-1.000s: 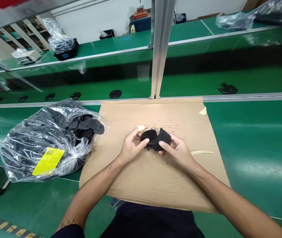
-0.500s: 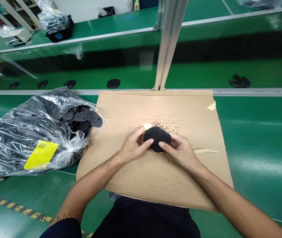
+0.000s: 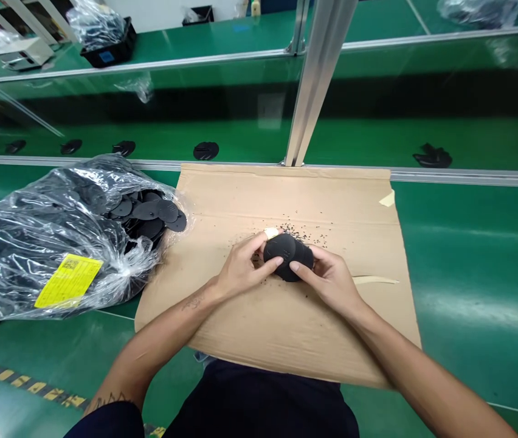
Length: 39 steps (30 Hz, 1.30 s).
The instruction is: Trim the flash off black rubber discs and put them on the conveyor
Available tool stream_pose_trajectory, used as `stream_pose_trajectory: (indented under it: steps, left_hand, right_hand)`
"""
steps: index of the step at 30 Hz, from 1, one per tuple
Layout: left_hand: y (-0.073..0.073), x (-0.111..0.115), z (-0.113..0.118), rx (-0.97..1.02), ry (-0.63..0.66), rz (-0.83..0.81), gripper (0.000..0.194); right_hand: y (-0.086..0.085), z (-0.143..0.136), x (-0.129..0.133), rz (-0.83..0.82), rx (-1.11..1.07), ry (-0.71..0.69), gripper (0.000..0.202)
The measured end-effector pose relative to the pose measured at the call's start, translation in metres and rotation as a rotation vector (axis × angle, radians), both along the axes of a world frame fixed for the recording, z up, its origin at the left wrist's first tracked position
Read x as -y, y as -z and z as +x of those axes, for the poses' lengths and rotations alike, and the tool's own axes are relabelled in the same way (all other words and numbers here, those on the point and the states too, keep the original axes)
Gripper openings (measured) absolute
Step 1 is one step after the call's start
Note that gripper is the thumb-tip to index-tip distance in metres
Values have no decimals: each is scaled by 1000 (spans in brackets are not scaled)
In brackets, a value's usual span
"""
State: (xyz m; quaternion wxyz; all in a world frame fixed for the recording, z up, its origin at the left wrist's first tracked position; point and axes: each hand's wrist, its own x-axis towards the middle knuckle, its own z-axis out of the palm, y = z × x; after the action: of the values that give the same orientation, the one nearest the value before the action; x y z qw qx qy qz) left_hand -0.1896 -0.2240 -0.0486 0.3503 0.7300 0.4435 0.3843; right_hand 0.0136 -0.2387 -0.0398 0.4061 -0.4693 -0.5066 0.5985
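Observation:
Several thin black discs (image 3: pixel 281 248), fanned in an overlapping stack, are held between my two hands above the cardboard sheet (image 3: pixel 259 331). My left hand (image 3: pixel 247 263) grips the stack's left side, thumb on the front and fingers behind. One left fingertip wears a pale cover (image 3: pixel 270 233). My right hand (image 3: pixel 329 272) closes on the right side, its thumb pressed on the lower front face. The fingers behind the discs are partly hidden. Tiny black bits (image 3: pixel 300 231) lie scattered on the cardboard just beyond the stack.
On the left, a clear plastic bag (image 3: pixel 26 231) with a yellow label (image 3: pixel 68 281) spills black discs (image 3: pixel 149 211) onto the cardboard's edge. A pale curved strip (image 3: pixel 375 280) lies right of my hand. A metal post (image 3: pixel 318 85) rises behind the cardboard, and a clear panel runs along the back.
Both hands stay on the stack in nearly the same place. The discs have shifted slightly against each other, the front left one standing out more. The whole view has turned a little.

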Motion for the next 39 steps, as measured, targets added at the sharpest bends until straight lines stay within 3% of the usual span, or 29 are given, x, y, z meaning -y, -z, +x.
stream_pose_trajectory:
  steps: [6,12,16,22,28,39]
  left_hand:
    - [1,2,1,-26,22,65,43]
    - [5,5,5,16,29,243,43]
    - [3,6,8,128,-17,136,58]
    - [2,4,7,259,64,208,31]
    - [3,6,5,281,105,255,31]
    - [6,6,3,211,98,329,22]
  right_hand:
    - [-2,-1,0,-17,36,18,44]
    - [-1,1,0,72,150,36,40]
    - [-6,3,3,234,284,34,31]
    - [-7,4,6,458,410,-39,20]
    - [-4,3,9,552,454,-84,8]
    - [1,4,10,583,543,-115,7]
